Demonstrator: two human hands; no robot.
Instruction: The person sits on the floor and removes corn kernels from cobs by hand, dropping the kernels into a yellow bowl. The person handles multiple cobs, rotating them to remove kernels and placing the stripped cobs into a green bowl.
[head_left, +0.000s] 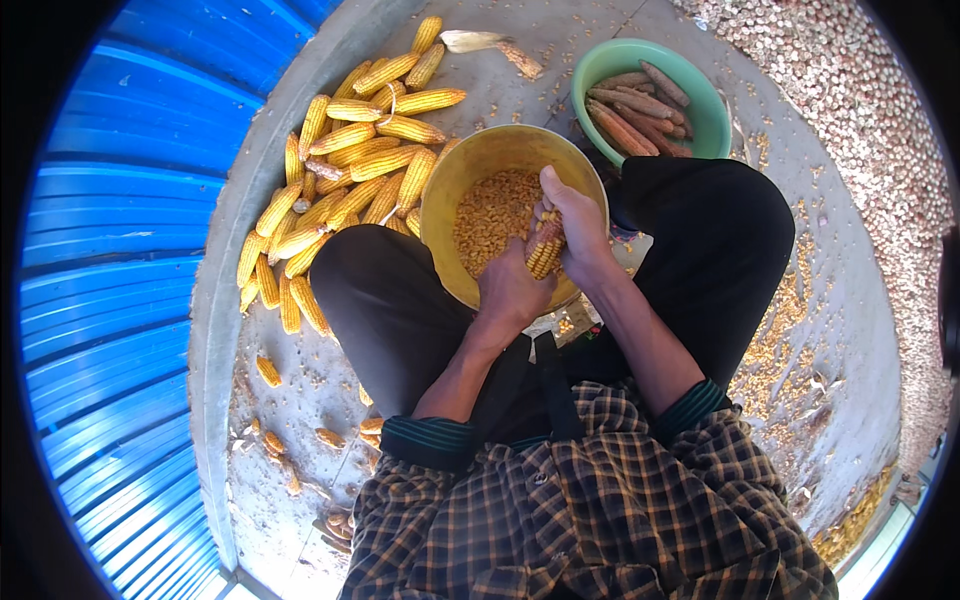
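Note:
Both hands are on one partly shelled corn cob (546, 246), held above the right side of a yellow bucket (442, 202). My left hand (514, 283) wraps its lower end. Around the upper part is my right hand (576, 217), thumb pointing up and away from me. Yellow rows remain at the cob's near end, while reddish bare patches show along its middle. Loose corn kernels (487, 217) cover the bucket's bottom. The bucket stands between my knees; its near side is partly hidden by my hands.
Left of the bucket lies a heap of unshelled corn ears (360, 165). A green basin (592, 67) holding bare cobs (637, 105) stands beyond my right knee. Loose kernels (772, 337) are scattered on the concrete floor (847, 360). A blue corrugated metal wall (127, 225) runs along the left.

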